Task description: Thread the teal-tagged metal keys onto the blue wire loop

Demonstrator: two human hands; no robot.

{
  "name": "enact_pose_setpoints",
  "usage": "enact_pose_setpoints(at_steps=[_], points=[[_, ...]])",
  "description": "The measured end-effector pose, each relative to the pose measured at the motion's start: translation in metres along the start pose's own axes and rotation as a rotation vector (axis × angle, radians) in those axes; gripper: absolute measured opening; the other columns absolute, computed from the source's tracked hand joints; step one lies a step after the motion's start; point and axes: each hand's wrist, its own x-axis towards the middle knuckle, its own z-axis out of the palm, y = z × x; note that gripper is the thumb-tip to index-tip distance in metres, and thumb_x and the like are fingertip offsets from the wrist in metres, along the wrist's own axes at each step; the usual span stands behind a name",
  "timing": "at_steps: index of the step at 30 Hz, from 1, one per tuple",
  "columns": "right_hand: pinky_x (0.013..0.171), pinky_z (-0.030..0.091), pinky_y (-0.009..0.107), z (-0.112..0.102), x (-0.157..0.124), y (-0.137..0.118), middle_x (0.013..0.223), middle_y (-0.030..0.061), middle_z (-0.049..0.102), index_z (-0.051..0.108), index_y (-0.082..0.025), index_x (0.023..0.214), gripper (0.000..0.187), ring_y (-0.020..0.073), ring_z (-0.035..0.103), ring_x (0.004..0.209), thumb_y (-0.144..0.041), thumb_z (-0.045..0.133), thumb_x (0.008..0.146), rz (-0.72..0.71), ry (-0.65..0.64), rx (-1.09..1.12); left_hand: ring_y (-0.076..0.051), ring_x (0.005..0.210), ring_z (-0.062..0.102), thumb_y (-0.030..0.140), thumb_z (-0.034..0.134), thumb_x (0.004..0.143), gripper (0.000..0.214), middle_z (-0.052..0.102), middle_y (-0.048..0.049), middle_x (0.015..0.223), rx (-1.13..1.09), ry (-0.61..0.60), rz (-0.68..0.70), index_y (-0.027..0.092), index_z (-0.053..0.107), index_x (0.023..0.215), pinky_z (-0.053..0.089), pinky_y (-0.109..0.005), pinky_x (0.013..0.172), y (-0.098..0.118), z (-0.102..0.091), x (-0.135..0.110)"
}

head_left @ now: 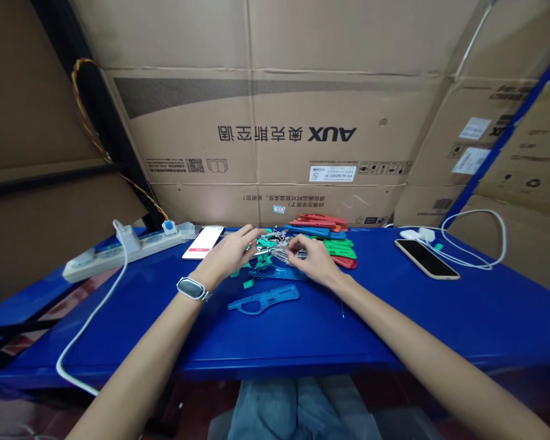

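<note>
Plastic pieces: a heap of green, red and blue plastic pieces (323, 241) lies at the middle of the blue table (394, 318), near its far edge.
Wires: thin shiny metal bits (282, 252) sit in the heap, between both hands.
Left hand: the left hand (231, 252) rests on the left side of the heap, fingers curled and picking at the small bits; what it grips is too small to tell. A watch (192, 288) is on that wrist.
Right hand: the right hand (312, 260) pinches at the metal bits, fingers bent close.
Doing it well: I think slow fingers are best, so one bit comes free and the rest stay put.
Loose piece: one blue handle piece (263, 300) lies alone, lower in the frame.
Around: a white phone (202, 242) left of the heap, a power strip (119, 250) further left, a dark phone (427, 258) with a white cable (486, 244) at the right, big cardboard boxes (284, 134) behind.
In the way: the tangled heap itself; the phones are well apart.
</note>
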Motion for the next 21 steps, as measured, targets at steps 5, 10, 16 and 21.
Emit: enact_pose_setpoints(at_steps=[5,10,16,21], points=[[0.078,0.051,0.033,-0.007,-0.008,-0.008,0.105,0.0078,0.067,0.052,-0.02,0.115,0.022,0.0186,0.066,0.084,-0.03,0.044,0.097,0.004,0.047,0.154,-0.023,0.099,0.063,0.023,0.041,0.098,0.025,0.064,-0.0079,0.112,-0.084,0.008,0.01,0.021,0.057,0.116,0.049,-0.036,0.084,0.005,0.002,-0.006],[0.085,0.048,0.035,-0.005,-0.011,-0.009,0.115,0.0109,0.063,0.053,-0.019,0.118,0.025,0.0211,0.061,0.097,-0.029,0.047,0.096,0.007,0.004,0.076,-0.015,0.068,0.056,0.038,0.048,0.097,0.025,0.066,-0.0022,0.085,-0.325,-0.025,-0.063,0.02,0.064,0.099,0.042,-0.027,0.065,0.007,0.001,-0.011],[0.07,0.042,0.029,-0.001,-0.015,-0.017,0.086,0.0042,0.063,0.065,-0.017,0.091,0.022,0.0169,0.055,0.077,-0.038,0.063,0.088,0.026,-0.161,0.141,-0.011,0.058,0.046,0.041,0.051,0.093,0.029,0.059,-0.0002,0.071,-0.513,-0.016,-0.211,0.015,0.063,0.085,0.036,-0.023,0.055,0.007,-0.001,-0.019],[0.064,0.037,0.026,0.001,-0.017,-0.02,0.076,0.0002,0.057,0.064,-0.017,0.081,0.021,0.0141,0.049,0.07,-0.037,0.068,0.084,0.021,-0.189,0.241,-0.011,0.057,0.048,0.042,0.053,0.09,0.029,0.056,0.001,0.065,-0.588,-0.042,-0.261,0.015,0.062,0.085,0.038,-0.023,0.055,0.009,-0.003,-0.025]])
